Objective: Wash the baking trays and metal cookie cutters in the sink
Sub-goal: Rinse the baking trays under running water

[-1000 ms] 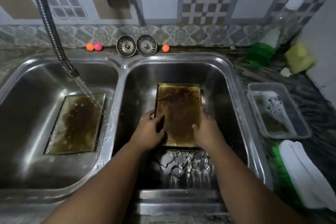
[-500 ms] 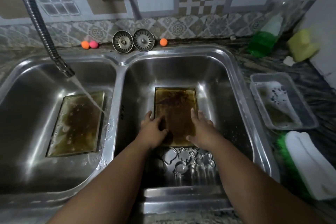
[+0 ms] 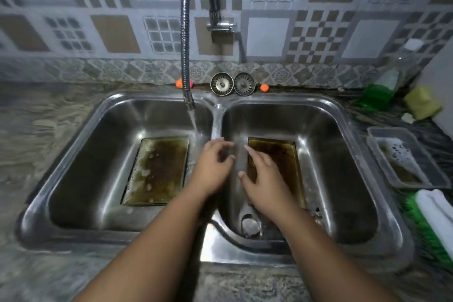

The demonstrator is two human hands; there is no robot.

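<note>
1. Nearest us, both forearms reach over the front rim of the stainless steel double sink (image 3: 220,250), set in a marbled worktop (image 3: 36,149)
2. At the near end of the right basin lie the cookie cutters (image 3: 250,226): small pale metal shapes, blurred and mostly hidden by the right forearm
3. The right grip (image 3: 267,186) is open, with its fingers straight and spread above the left edge of the right baking tray (image 3: 282,162); it holds nothing, and we cannot tell whether it touches the tray
4. The left grip (image 3: 212,171) hangs over the divider between the basins, fingers loosely curled around nothing, just beside the falling water
5. Each basin floor carries one tray, a shallow brown-stained metal rectangle whose long axis points away from us; the left baking tray (image 3: 157,171) has pale foam patches
6. On the right stands a clear plastic tub (image 3: 416,154) with suds, and beside it lies a white cloth (image 3: 438,213)
7. Farthest, a ribbed metal hose (image 3: 185,32) pours into the left basin, and two round strainers (image 3: 221,84) lean at the patterned tiles
</note>
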